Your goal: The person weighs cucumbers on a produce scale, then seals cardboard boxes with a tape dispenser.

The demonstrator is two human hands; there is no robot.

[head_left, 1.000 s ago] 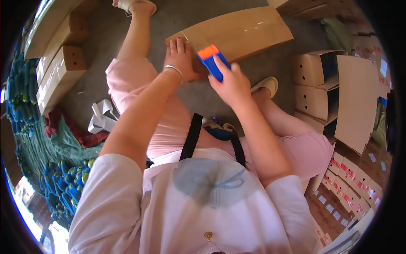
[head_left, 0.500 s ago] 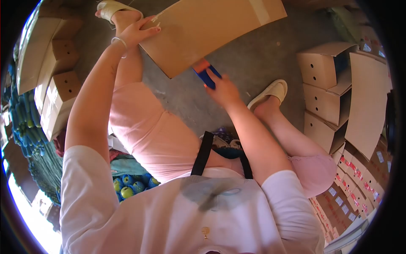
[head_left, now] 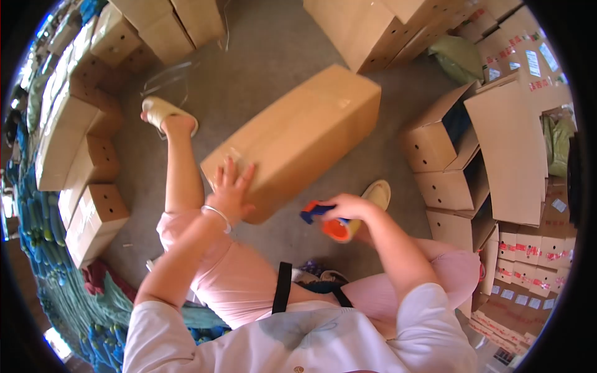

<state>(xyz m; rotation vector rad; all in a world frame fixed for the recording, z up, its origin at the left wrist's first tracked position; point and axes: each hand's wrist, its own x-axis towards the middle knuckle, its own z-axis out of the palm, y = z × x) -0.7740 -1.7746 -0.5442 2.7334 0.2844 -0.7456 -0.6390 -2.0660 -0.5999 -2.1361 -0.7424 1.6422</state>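
Observation:
A long brown cardboard box [head_left: 305, 124] lies on the concrete floor between my legs, with clear tape along its top. My left hand [head_left: 230, 194] rests on its near left end, fingers spread and flat. To the right of the box, my right hand [head_left: 348, 208] grips a blue and orange tape dispenser [head_left: 336, 229] that carries a roll of tape. The dispenser is apart from the box. My fingers partly cover its handle.
Open cardboard boxes [head_left: 435, 146] are stacked at the right, a large flat-sided carton [head_left: 507, 155] beside them. More boxes [head_left: 96, 214] line the left, near blue-netted produce [head_left: 40, 217]. A green sack [head_left: 457, 59] and further cartons [head_left: 354, 31] stand at the back.
The box, lifted and tilted near the top of view before, now lies lower and closer to me. My left hand has flattened on it. My right hand and the dispenser moved away, rightward.

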